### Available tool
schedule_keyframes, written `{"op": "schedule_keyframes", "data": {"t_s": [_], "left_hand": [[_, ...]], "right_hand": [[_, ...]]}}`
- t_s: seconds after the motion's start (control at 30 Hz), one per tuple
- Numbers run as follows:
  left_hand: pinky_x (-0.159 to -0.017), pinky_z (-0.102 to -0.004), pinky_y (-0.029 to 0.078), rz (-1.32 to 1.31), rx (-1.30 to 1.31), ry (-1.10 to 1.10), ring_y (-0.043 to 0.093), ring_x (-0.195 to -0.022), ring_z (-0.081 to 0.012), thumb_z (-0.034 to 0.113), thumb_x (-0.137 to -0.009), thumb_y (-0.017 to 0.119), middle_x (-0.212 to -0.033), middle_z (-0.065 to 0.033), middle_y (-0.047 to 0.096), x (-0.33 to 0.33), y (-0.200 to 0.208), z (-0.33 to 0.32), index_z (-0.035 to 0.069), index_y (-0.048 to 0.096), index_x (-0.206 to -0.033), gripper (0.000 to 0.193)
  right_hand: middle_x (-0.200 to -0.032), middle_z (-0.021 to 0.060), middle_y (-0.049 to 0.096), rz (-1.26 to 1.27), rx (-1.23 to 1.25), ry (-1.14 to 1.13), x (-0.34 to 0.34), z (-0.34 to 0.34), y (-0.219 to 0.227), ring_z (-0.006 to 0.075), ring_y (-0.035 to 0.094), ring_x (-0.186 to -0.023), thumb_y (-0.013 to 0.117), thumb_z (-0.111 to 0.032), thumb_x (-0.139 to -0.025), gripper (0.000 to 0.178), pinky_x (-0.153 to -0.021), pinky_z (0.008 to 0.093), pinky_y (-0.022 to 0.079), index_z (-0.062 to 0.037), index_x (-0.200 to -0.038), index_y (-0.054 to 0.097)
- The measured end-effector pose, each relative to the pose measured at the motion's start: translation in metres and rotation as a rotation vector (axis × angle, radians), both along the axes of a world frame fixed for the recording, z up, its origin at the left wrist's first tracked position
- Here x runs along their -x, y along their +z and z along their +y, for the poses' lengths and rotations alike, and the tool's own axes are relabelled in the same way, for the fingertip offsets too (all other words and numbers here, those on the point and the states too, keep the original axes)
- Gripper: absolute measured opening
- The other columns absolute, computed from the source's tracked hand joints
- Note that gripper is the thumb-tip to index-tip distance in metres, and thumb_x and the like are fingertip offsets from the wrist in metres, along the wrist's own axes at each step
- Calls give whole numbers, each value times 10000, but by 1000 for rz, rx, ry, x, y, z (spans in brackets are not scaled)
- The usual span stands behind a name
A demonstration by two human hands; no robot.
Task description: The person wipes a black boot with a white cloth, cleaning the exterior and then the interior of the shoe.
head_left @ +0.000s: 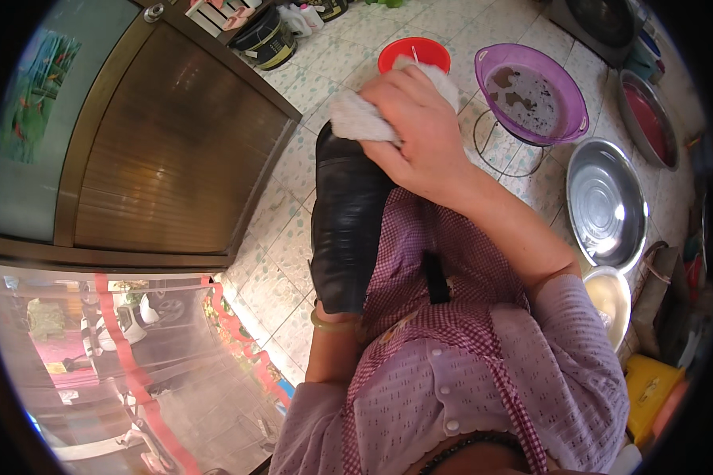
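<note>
A black leather boot (347,222) is drawn over my left hand and lies lengthwise in front of me, its toe pointing away. Only my left wrist (337,310), with a bangle on it, shows below the boot's opening; the fingers are hidden inside. At the toe end my right hand (420,131) is closed around a crumpled white cloth (356,117), which touches the boot's tip. Part of the cloth sticks out on the far side of that hand. Under the boot and my right arm is a purple checked apron (408,253).
Beyond my hands, a red basin (424,49) and a purple basin (566,83) of murky, foamy water stand near the tiled floor's far side. Metal basins (607,207) line the right. A brown door (166,142) and a clear plastic curtain (190,380) bound the left.
</note>
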State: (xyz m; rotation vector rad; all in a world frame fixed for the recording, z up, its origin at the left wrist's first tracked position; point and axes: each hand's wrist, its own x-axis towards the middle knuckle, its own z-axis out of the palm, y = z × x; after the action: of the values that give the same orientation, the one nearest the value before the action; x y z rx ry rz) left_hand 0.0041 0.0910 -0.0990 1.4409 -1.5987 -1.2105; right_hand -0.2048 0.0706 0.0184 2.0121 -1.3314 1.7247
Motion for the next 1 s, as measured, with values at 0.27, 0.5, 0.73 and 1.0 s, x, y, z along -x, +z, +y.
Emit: {"op": "schedule_keyframes", "data": {"t_s": [0.27,0.5,0.73,1.0], "left_hand": [[-907,-267,448,317,226,47,572,-1036,-195,37,-910,485,-1174,-126,575,17,26,8,-27,535,-1201,303],[-866,-290,470,-886,915,-285,568,-1034,-218,130,-907,507,-1117,-134,586,7,43,1,-6,555,-1161,291],[-960,-292,408,-1044,1078,-276,501,-1133,-205,69,-929,414,-1216,-151,526,21,89,-10,-27,488,-1223,318],[-1097,-287,277,9,724,-310,355,-1311,-226,11,-937,359,-1430,-171,339,21,95,0,-52,289,-1378,451]], "right_hand": [[-881,136,561,-185,-98,-28,6,2,-44,330,538,-851,645,-138,-726,274,-738,378,445,-16,-957,562],[-901,158,574,-468,-363,139,-13,29,-106,307,584,-847,605,-85,-785,234,-762,334,455,15,-992,561],[-930,140,580,-567,54,148,7,3,-34,224,584,-870,598,-81,-786,265,-778,289,446,26,-1025,560],[-1104,132,571,-674,-428,189,-45,13,-89,214,550,-995,596,-101,-837,358,-886,325,431,23,-1165,523]]}}
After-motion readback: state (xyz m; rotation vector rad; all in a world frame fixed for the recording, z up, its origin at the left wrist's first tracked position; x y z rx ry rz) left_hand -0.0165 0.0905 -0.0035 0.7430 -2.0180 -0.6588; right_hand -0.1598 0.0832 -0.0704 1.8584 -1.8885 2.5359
